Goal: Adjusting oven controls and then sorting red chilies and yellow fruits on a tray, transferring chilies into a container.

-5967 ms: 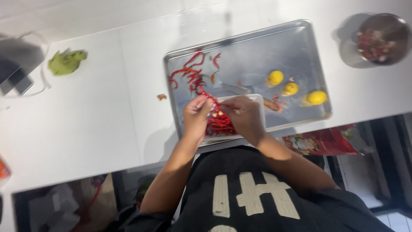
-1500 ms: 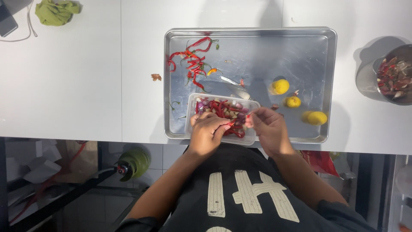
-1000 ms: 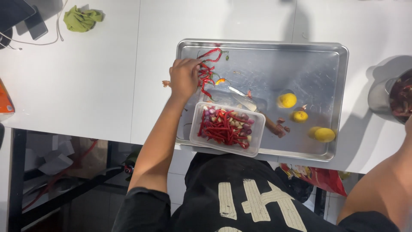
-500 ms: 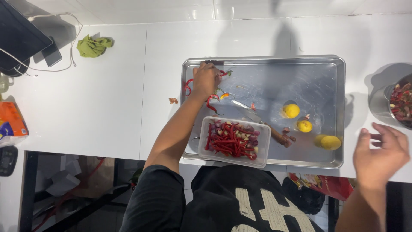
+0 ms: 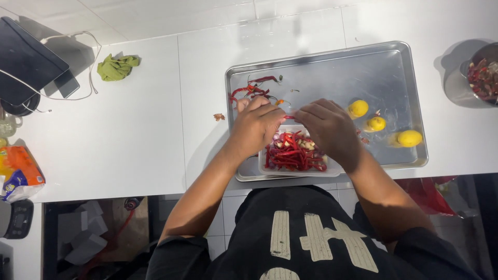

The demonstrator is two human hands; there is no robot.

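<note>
White tiled counter (image 5: 129, 140) fills most of the head view, with dark floor and shelving below its near edge. Steel baking tray (image 5: 332, 67) sits on the counter in front of the person. Left hand (image 5: 258, 123) and right hand (image 5: 328, 127) meet over the near part of the tray, fingertips pinched together on a single red chili (image 5: 288, 117) held between both hands. Both grips closed on that chili, just above the white rectangular container (image 5: 295, 167). Container rests in the tray at its near edge and holds a pile of cut red chilies (image 5: 290, 154) with some pale bits mixed in. More whole red chilies (image 5: 250, 91) lie loose in the tray's far left corner, just beyond the left hand. Three small yellow fruits (image 5: 375, 123) lie in the tray to the right of the right hand, apart from each other. Small reddish scrap (image 5: 219, 117) on the counter just left of the tray. Metal bowl (image 5: 456, 85) with red pieces at right edge, well apart from the tray. Far left: green cloth (image 5: 117, 67), dark tablet (image 5: 31, 59) with white cable (image 5: 88, 57), orange packet (image 5: 18, 171) at the near left edge.
</note>
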